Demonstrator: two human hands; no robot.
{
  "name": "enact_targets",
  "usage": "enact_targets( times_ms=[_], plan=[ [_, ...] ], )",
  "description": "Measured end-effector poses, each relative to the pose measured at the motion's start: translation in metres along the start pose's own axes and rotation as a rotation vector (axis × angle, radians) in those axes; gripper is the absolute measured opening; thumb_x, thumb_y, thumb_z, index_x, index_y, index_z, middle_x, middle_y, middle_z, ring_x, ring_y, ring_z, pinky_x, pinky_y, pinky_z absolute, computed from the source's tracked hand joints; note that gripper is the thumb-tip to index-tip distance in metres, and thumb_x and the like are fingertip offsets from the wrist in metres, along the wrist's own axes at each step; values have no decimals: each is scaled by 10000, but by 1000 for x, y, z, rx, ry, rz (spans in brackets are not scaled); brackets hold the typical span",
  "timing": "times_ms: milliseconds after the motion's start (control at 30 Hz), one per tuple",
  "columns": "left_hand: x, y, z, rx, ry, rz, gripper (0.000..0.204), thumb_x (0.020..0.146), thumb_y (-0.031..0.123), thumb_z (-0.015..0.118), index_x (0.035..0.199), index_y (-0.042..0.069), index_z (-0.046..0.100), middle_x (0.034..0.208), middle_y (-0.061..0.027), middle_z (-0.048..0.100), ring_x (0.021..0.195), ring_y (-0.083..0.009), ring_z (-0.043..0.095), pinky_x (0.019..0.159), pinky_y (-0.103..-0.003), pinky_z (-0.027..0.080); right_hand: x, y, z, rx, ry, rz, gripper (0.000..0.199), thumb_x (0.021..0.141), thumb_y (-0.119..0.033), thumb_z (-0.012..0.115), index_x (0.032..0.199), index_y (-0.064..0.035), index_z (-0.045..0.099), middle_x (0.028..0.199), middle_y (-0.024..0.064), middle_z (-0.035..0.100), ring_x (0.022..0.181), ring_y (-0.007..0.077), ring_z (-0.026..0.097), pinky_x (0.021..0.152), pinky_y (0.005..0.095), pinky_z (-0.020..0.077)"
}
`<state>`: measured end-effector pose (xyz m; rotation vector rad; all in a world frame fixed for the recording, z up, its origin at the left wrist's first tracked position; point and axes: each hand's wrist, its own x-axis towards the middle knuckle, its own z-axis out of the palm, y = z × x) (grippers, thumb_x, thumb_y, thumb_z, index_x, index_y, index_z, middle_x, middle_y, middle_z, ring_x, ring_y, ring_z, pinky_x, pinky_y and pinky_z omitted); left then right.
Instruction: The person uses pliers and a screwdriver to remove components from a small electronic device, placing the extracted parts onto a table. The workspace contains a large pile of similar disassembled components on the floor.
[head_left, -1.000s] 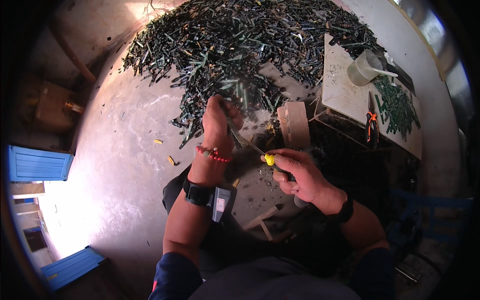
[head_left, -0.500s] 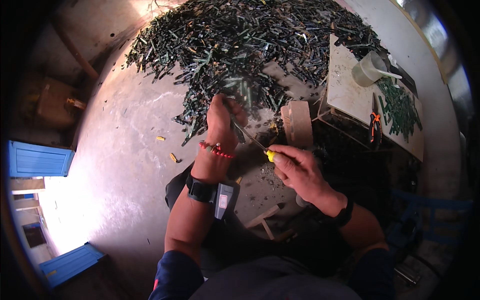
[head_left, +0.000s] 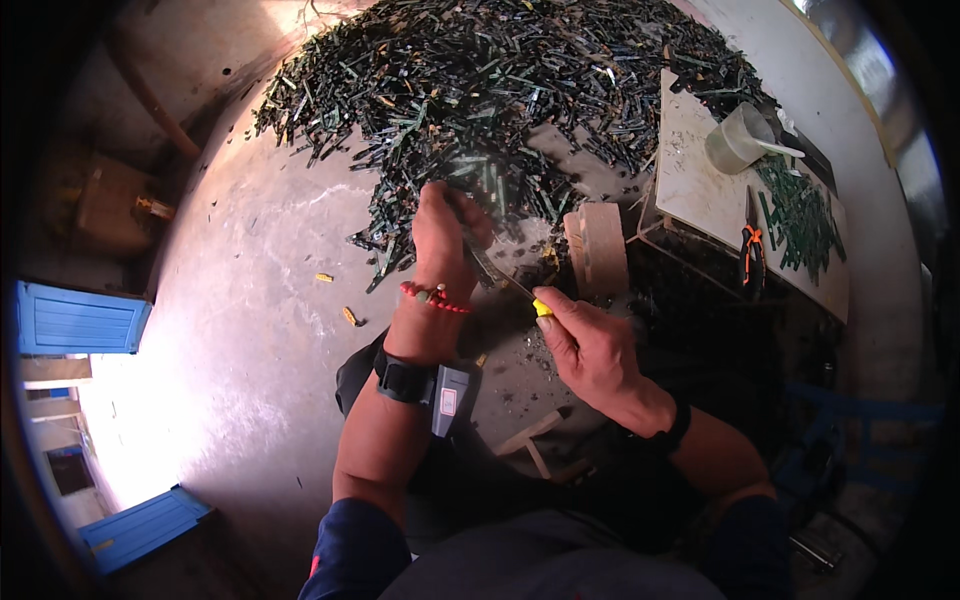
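My right hand [head_left: 600, 362] is closed round the yellow handle of a screwdriver [head_left: 543, 302]. Its thin metal shaft slants up and left to my left hand [head_left: 440, 238]. The fingers of my left hand are curled round a narrow dark strip [head_left: 480, 262], mostly hidden by the hand. The shaft's tip meets the strip close to the left fingers; the exact contact is too small to make out. Just beyond my left hand spreads a big heap of dark green and black strips [head_left: 450, 110] on the floor.
A brick-like block [head_left: 600, 245] stands right of my hands. On the low board [head_left: 690, 170] at the right are a clear plastic jug [head_left: 740, 138], orange-and-black pliers [head_left: 751, 255] and a pile of green strips [head_left: 805, 220]. Yellow bits [head_left: 350, 316] lie on the floor.
My right hand has turned and shifted slightly, its knuckles now more upward, still gripping the screwdriver. The left hand stays nearly in place, fingers still curled.
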<state>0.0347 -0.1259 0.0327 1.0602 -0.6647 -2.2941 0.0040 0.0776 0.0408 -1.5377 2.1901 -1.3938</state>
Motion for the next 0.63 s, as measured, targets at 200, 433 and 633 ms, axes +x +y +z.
enact_targets(
  times_ms=[200, 433, 633],
  plan=[
    [4, 2, -4, -68, -45, -78, 279, 893, 273, 364, 671, 107, 387, 555, -5, 335, 448, -164, 337, 416, -312, 286, 11, -11, -19, 1181, -254, 960, 280, 944, -224, 534, 1134, -24, 582, 607, -21, 454, 486, 41, 360, 395, 199, 261],
    [6, 4, -8, -80, -140, -53, 285, 898, 283, 366, 672, 110, 387, 543, -2, 325, 442, -165, 327, 414, -318, 291, 11, -2, -12, 699, -183, 541, 269, 937, -201, 541, 1126, -14, 588, 623, 22, 514, 526, 78, 469, 405, 239, 345],
    [4, 3, -3, -11, 4, 18, 303, 904, 301, 371, 678, 101, 396, 539, -12, 341, 437, -178, 352, 410, -333, 304, 7, -18, -9, -134, -98, 109, 242, 898, -170, 587, 1106, -48, 611, 819, 177, 656, 678, 231, 667, 584, 329, 511]
  ],
)
